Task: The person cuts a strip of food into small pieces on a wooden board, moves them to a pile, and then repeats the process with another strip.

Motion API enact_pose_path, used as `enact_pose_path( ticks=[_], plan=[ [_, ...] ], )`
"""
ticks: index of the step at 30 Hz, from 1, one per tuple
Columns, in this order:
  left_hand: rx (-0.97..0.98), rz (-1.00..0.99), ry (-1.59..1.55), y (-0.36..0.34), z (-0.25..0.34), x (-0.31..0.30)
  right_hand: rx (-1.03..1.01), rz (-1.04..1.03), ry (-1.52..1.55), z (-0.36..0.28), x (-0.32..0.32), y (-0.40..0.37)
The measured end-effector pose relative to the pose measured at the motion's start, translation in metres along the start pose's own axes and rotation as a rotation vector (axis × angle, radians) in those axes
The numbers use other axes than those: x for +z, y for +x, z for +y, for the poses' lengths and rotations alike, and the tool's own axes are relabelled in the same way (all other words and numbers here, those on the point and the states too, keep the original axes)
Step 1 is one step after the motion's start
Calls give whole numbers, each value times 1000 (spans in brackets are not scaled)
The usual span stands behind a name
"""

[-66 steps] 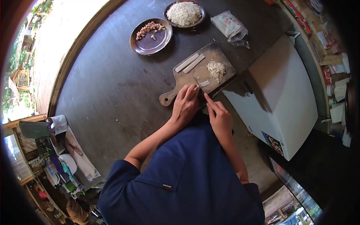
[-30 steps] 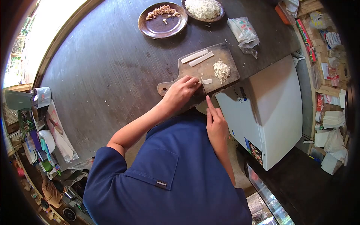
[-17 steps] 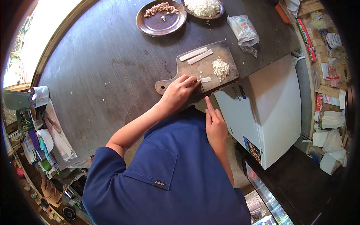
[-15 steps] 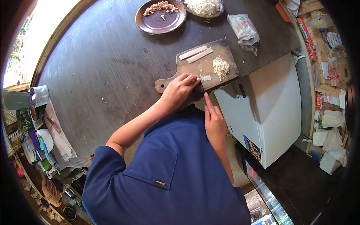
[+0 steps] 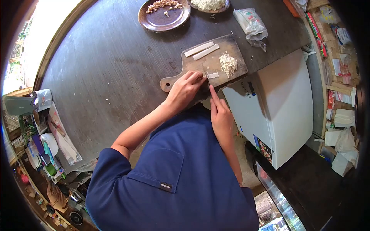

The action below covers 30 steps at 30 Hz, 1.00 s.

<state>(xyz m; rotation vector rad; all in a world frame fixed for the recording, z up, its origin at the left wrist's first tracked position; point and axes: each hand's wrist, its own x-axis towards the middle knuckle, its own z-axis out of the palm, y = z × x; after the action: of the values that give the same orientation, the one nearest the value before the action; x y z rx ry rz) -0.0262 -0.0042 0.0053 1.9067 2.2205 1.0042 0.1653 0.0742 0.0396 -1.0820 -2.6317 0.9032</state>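
Observation:
A wooden cutting board (image 5: 194, 67) lies near the table's edge. My left hand (image 5: 185, 89) is closed over its near side, fingertips pressed on a small pale piece mostly hidden beneath them. My right hand (image 5: 220, 111) is closed just off the board's near edge, index finger stretched along a thin dark blade (image 5: 208, 80); the handle is hidden in the palm. Right of the blade lie a thin pale slice (image 5: 212, 75) and a heap of pale shreds (image 5: 228, 64). Two pale strips (image 5: 206, 51) rest at the board's far side.
On the dark table (image 5: 115, 69) are a brown plate (image 5: 163, 21) with small chunks, a plate of pale shreds (image 5: 208, 5) and a plastic bag (image 5: 250, 24). A white freezer (image 5: 285, 111) stands right, utensils and packets (image 5: 48, 142) at the left.
The view has shifted slightly. Both hands keep nearly the same pose at the board, with the blade still between them and the slice.

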Motion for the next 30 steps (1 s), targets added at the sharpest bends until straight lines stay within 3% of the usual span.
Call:
enact_pose_path(
  ticks=[12, 30],
  plan=[
    [42, -57, 152, 4, 2, -6, 26, -20, -62, -6, 1, -1],
    [-13, -34, 62, 4, 0, -3, 15, 7, -55, -6, -3, -12]
  ],
)
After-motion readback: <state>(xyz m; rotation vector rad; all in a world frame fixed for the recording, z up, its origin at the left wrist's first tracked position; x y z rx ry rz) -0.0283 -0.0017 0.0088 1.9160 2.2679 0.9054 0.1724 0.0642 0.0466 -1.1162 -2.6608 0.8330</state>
